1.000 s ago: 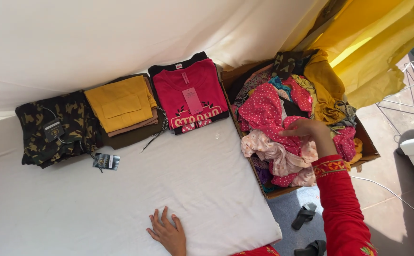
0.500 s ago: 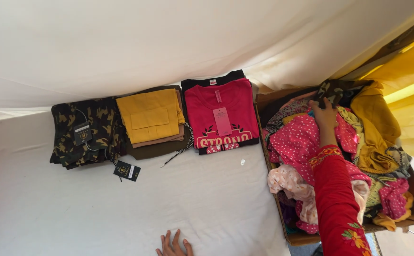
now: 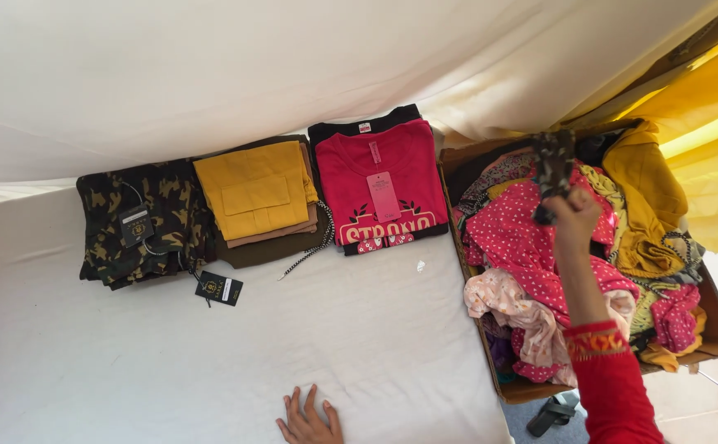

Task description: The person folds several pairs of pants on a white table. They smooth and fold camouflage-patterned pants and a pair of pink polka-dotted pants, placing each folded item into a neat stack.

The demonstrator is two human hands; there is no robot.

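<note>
White sheeting [image 3: 170,362] spreads under our flat, empty left hand [image 3: 310,421], while our right hand [image 3: 571,212], earlier reaching into the cardboard box [image 3: 704,349], now clenches a dark patterned garment [image 3: 553,168] lifted above it.

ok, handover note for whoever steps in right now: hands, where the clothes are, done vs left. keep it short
Right hand: raised over the cardboard box, closed on a dark patterned garment.
Left hand: flat on the white sheet, holding nothing.
Done: three folded piles in a row at the back of the sheet, camouflage piece, mustard piece on brown ones, red printed T-shirt on a black one.
Left: the box is full of loose unfolded clothes, mostly pink dotted fabric and yellow cloth.
</note>
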